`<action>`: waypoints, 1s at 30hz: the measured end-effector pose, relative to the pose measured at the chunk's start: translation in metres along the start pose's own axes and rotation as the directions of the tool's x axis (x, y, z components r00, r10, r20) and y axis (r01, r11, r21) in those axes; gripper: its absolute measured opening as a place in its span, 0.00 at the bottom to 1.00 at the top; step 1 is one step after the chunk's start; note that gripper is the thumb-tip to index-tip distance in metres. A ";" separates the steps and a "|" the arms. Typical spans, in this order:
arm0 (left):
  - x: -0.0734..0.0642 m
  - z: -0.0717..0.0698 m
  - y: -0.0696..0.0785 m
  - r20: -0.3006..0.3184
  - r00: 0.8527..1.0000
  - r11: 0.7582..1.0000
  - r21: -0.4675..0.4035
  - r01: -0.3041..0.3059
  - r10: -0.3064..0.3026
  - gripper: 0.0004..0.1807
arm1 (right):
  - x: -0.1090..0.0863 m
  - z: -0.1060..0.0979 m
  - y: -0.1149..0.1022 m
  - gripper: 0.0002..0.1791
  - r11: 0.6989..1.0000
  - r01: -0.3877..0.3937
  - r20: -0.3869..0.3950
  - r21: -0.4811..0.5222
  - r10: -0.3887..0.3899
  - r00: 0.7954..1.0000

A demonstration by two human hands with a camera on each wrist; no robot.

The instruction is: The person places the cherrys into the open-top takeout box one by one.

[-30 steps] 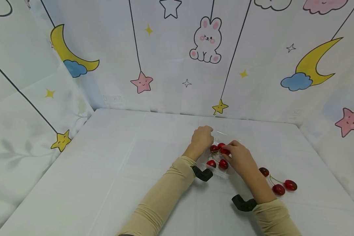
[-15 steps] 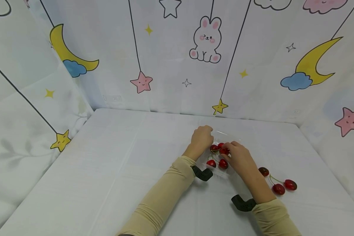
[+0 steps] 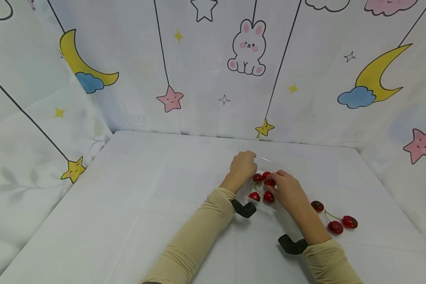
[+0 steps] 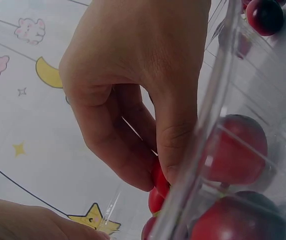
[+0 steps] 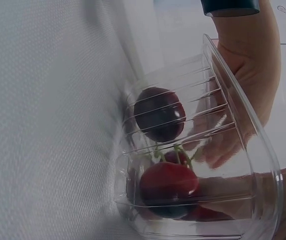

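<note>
Basically, we see almost no change from a second ago: both hands keep their places, beyond perhaps a slight shift of the right fingertips. Our right hand (image 3: pixel 287 188) is nearly closed, thumb and fingers pinching a red cherry (image 3: pixel 269 183) among the other cherries (image 3: pixel 268 197) inside the clear container (image 5: pixel 276 170). Our left hand (image 3: pixel 243 166) stands at the container's left side with its fingers bent downward; we cannot tell whether they grip the wall. To the right, apart from the container, three loose cherries (image 3: pixel 335 227) lie on the white table (image 3: pixel 145 197), two of them joined by their stems. We judge this pause to mean that the handling of the pinched cherry is unfinished, since our fingers have not let go.
</note>
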State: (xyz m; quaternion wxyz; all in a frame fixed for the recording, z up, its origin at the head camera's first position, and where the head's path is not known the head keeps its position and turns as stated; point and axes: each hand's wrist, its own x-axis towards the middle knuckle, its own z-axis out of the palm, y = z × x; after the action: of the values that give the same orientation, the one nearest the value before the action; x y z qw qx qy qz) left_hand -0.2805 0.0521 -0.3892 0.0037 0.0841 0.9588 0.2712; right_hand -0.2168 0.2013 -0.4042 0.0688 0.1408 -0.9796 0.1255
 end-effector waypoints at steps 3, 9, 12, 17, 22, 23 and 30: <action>0.000 0.001 -0.001 -0.005 1.000 1.000 0.003 -0.006 0.006 0.20 | 0.000 0.001 0.000 0.16 1.000 0.005 -0.004 -0.004 -0.005 1.000; 0.001 0.001 -0.001 -0.005 1.000 1.000 0.010 -0.005 0.005 0.20 | 0.000 0.002 -0.001 0.16 1.000 0.018 -0.011 -0.011 -0.018 1.000; 0.001 0.002 -0.001 -0.003 1.000 1.000 0.014 -0.005 0.005 0.19 | -0.001 0.001 -0.001 0.16 1.000 0.019 -0.010 -0.015 -0.019 1.000; 0.001 0.002 0.000 -0.002 1.000 1.000 0.014 -0.003 0.003 0.19 | -0.001 0.001 0.000 0.12 1.000 0.025 -0.009 -0.013 -0.025 1.000; 0.001 0.002 0.000 0.001 1.000 1.000 0.006 -0.003 0.003 0.19 | -0.001 0.002 0.000 0.10 1.000 0.026 -0.005 -0.017 -0.026 1.000; 0.001 0.003 0.000 0.000 1.000 1.000 0.005 -0.001 0.001 0.19 | -0.001 0.001 0.000 0.10 1.000 0.025 -0.006 -0.019 -0.025 1.000; 0.001 0.002 0.001 -0.002 1.000 1.000 0.020 -0.004 0.004 0.19 | 0.000 0.000 0.000 0.10 0.999 0.029 -0.011 -0.025 -0.029 1.000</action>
State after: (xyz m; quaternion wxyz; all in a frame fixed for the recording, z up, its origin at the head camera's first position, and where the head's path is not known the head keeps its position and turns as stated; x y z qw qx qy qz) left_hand -0.2809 0.0538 -0.3906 0.0014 0.0856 0.9613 0.2619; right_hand -0.2173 0.2015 -0.4039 0.0780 0.1534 -0.9785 0.1133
